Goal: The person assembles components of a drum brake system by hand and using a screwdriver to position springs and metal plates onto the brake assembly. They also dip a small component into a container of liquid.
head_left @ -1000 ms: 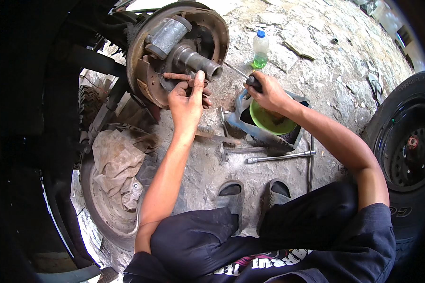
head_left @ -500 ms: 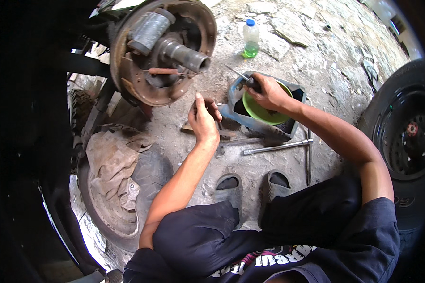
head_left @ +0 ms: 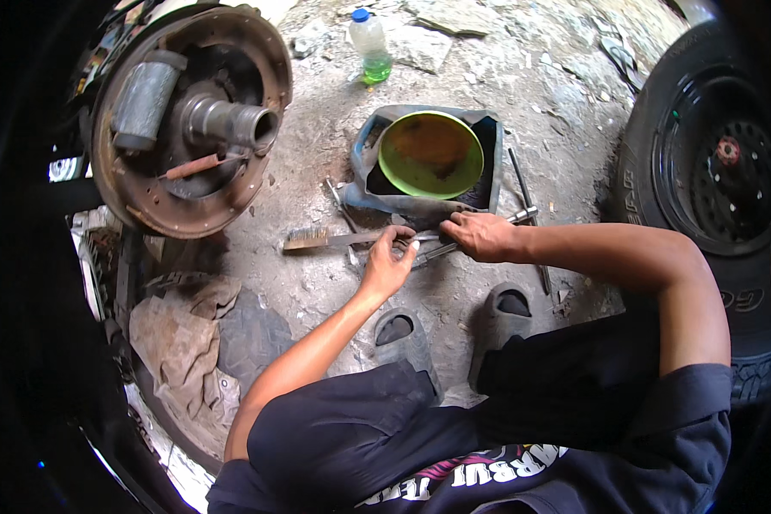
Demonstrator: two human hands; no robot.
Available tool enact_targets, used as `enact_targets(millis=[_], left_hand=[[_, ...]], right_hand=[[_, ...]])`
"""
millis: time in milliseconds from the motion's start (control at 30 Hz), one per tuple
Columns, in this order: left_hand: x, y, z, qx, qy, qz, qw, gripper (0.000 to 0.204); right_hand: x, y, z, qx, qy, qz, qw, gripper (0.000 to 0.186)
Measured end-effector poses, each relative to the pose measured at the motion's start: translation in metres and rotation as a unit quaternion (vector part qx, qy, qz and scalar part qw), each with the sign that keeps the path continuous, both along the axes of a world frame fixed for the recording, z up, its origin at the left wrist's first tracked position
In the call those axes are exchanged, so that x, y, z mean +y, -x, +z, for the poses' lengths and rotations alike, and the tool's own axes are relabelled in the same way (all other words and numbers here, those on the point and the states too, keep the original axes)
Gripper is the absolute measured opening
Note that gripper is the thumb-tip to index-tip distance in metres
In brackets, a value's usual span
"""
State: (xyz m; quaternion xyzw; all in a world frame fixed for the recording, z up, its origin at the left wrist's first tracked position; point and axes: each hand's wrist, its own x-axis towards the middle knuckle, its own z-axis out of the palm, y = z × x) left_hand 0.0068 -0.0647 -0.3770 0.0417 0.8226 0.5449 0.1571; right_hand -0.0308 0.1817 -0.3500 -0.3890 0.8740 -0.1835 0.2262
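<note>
Dusty concrete ground [head_left: 505,94], hands [head_left: 437,248] w/ tools

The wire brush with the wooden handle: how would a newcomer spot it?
Start at the rusty round brake drum plate on the left, then drop to the dusty ground right of its lower rim. The wire brush lies flat there, bristle end toward the plate, handle toward the left hand. Unlike the thin steel rods nearby, it is broad, pale and bristled.

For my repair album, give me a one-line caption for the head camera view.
Crouched beside a bare brake drum plate, left hand and right hand meet over a wire brush near a green bowl.
</note>
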Motion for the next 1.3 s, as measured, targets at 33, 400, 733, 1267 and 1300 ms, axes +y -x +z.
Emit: enact_targets(millis=[33,400,733,1267,1300], left_hand=[[0.005,0.005,0.010,0.006,0.005,-0.016,1.000,0.023],[0.018,0.107,0.144,0.143,0.131,-0.235,0.952,0.024],[0.136,0.154,0.285,0.038,0.073,-0.175,0.981,0.025],[0.207,0.129,0.525,-0.072,0.068,-0.141,0.985,0.024],[0.207,0.129,0.543,-0.066,0.066,-0.138,0.986,0.024]], right_hand=[[0.005,-0.001,-0.006,0.011,0.007,0.015,1.000,0.028],[-0.018,0.084,0.028,0.067,0.227,-0.043,0.971,0.021],[0.105,0.114,0.089,0.155,0.136,-0.383,0.900,0.015],[0.114,0.019,0.410,0.002,0.401,-0.715,0.572,0.017],[0.111,0.011,0.426,-0.005,0.398,-0.722,0.565,0.017]])
